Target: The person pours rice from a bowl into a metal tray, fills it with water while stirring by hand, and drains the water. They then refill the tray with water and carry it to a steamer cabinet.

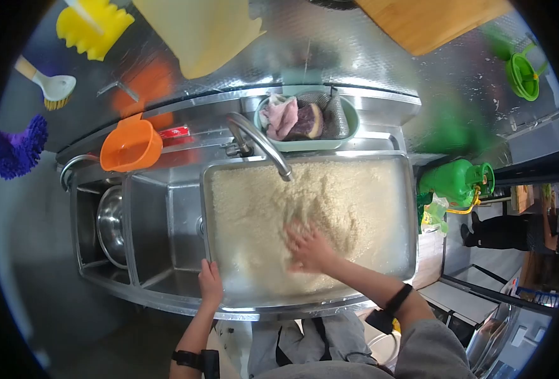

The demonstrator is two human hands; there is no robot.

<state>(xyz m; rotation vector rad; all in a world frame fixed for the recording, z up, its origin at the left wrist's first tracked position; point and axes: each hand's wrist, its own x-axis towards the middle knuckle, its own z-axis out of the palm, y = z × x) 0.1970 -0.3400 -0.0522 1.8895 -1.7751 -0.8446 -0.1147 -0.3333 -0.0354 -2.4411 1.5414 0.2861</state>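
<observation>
A large rectangular metal tray [412, 218] lies over the right part of the sink. It holds a spread of pale grains that look like rice [361, 196], in cloudy water toward the near side. My right hand [311, 248] is in the grains near the middle, fingers spread, the tips slightly blurred. At the tray's left rim, my left hand [210, 283] grips the edge with its fingers closed on it. The curved steel faucet [260, 140] reaches over the tray's far edge, just beyond my right hand.
Left of the tray are sink basins [156, 221] with a steel bowl [110, 224]. Behind stand an orange scoop [131, 145] and a pale green basin [349, 129] with cloths. A green gas cylinder [456, 182] is at right; another person [513, 232] stands farther off.
</observation>
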